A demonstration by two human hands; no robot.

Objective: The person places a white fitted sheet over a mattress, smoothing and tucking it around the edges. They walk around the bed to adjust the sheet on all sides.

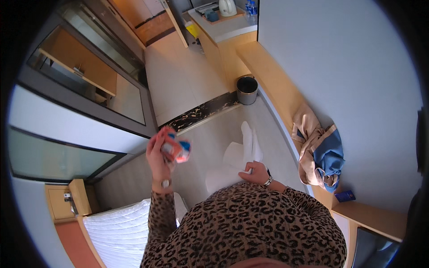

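Observation:
Held out over the floor, my left hand (158, 152) is closed around small red, white and blue packages (173, 149), which are blurred. A watch sits on that wrist. In front of my waist, my right hand (256, 173) is curled in a fist on white, thin material (248, 144). Long narrow strips of it hang down past the hand, and a wider white area (221, 174) lies beside them. I cannot tell whether all of this white is one piece. A leopard-print top (251, 227) covers my body and both arms.
A grey waste bin (247, 90) stands by the dark marble floor strip (204, 112). Along the right wall, a wooden ledge (274, 73) carries a crumpled beige and blue cloth (321, 154) and a small blue packet (345, 196). A white quilted mattress (117, 227) is at lower left. A kettle (228, 7) tops the counter.

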